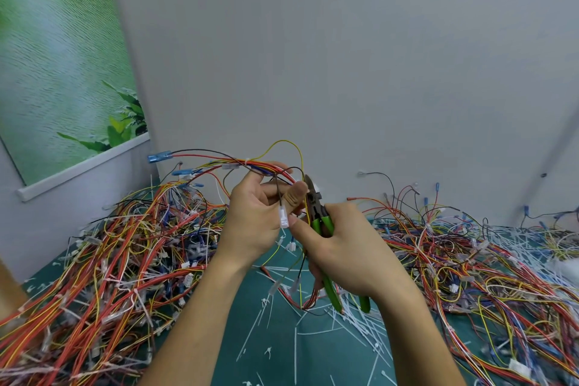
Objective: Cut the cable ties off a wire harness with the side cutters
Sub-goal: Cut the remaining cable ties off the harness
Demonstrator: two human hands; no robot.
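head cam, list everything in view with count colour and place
wire harness: one, red, orange, yellow and black wires, held up at centre
side cutters: one, green handles, dark head, centre, right beside the held harness
left pile: one heap of harnesses, mostly red and orange, left on the mat
right pile: one heap of harnesses, mixed colours, right on the mat
cut ties: many, white, scattered on the mat near centre
mat: one, teal, under everything
poster: one, green leaves and water, left wall
wall: grey, behind
left hand: grips the wire harness
right hand: grips the cutters' handles
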